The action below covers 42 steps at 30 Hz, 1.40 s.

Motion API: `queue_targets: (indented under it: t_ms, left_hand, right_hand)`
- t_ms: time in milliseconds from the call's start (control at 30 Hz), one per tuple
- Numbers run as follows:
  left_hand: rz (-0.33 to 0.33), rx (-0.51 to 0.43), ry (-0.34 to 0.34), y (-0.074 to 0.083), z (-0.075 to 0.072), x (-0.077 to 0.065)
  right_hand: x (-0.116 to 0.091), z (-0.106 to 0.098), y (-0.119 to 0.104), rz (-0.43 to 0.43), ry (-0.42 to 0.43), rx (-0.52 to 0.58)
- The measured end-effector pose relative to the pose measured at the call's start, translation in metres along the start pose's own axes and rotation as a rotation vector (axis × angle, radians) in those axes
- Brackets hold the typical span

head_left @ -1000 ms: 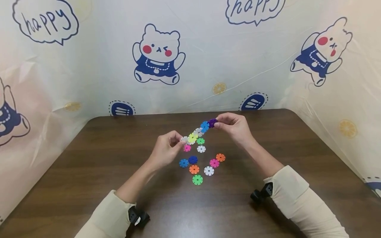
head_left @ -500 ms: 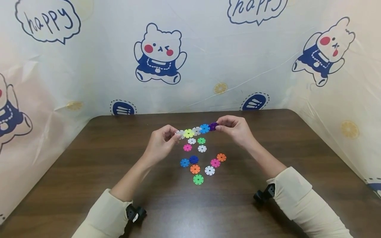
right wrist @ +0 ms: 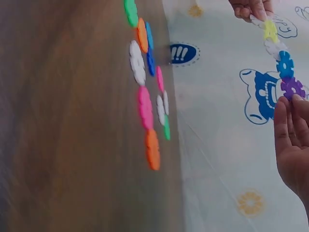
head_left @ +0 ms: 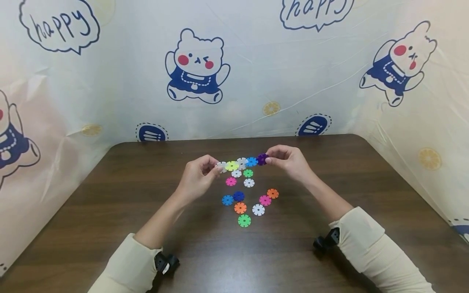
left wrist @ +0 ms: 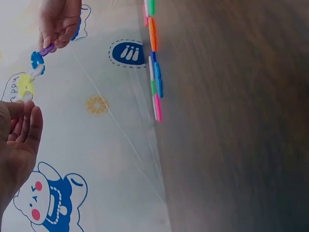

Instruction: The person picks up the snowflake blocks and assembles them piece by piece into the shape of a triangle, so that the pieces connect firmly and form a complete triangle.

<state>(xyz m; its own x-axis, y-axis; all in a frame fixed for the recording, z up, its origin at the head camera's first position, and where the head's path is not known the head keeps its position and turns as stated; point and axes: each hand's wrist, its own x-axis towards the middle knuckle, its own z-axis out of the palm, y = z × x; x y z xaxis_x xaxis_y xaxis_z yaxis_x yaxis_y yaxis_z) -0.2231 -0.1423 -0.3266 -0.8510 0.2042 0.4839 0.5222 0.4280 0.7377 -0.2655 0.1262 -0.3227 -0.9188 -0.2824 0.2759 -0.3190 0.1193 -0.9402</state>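
Note:
Both hands hold up a chain of notched plastic snowflake discs above the table, roughly level in the head view. From left to right it runs through a white disc (head_left: 221,166), a yellow disc (head_left: 232,165), a white one, a blue disc (head_left: 251,162) and a purple disc (head_left: 261,159). My left hand (head_left: 195,178) pinches the white end between thumb and fingers, covering part of that disc. On the other end, my right hand (head_left: 291,163) pinches the purple disc (right wrist: 292,88). The right wrist view shows the neighbouring discs overlapping where they join.
Loose discs lie on the brown table (head_left: 205,252) below and nearer than the chain, among them a green disc (head_left: 244,221), an orange disc (head_left: 272,193) and a pink disc (head_left: 231,181). A printed curtain (head_left: 249,73) hangs behind the table's far edge.
The chain slanted down to the left at first and is now nearly level. My left hand has risen and shifted left with its end; my right hand has dropped slightly.

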Motion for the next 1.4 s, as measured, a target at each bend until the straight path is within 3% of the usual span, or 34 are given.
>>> queue_targets:
  t_ms: [167, 300, 400, 467, 733, 833, 967, 1167, 1300, 1400]
  left_hand:
    - [0.004, -0.035, 0.008, 0.001, 0.004, 0.000]
    - [-0.011, -0.056, 0.022, 0.003, 0.007, 0.000]
    - [-0.025, -0.031, 0.024, 0.019, 0.003, -0.002]
    - [-0.040, -0.012, 0.022, 0.019, 0.003, -0.002]
    - [-0.047, -0.002, 0.022, 0.019, -0.001, -0.003]
    - [-0.043, -0.015, 0.029, 0.009, 0.000, -0.001]
    - [-0.030, -0.040, 0.029, 0.002, 0.000, 0.000]
    - [0.003, -0.055, 0.050, 0.004, -0.003, 0.003]
    - [0.009, -0.062, 0.119, 0.003, -0.002, 0.005]
    - [-0.043, -0.102, 0.174, 0.002, 0.003, 0.007]
  right_hand:
    - [-0.001, 0.010, 0.009, 0.126, 0.056, 0.458]
    - [-0.002, 0.019, 0.010, 0.140, 0.109, 0.626]
    - [-0.002, 0.020, 0.010, 0.118, 0.125, 0.597]
    - [-0.002, 0.019, 0.009, 0.104, 0.125, 0.536]
    - [-0.003, 0.013, -0.002, 0.001, 0.102, 0.035]
    - [-0.004, 0.012, -0.003, -0.023, 0.091, -0.042]
    - [-0.005, 0.012, -0.002, -0.013, 0.099, -0.035]
    - [-0.005, 0.015, 0.002, 0.029, 0.116, 0.098]
    - [-0.004, 0.016, 0.004, 0.027, 0.145, 0.195]
    - [-0.002, 0.016, 0.004, 0.009, 0.179, 0.268]
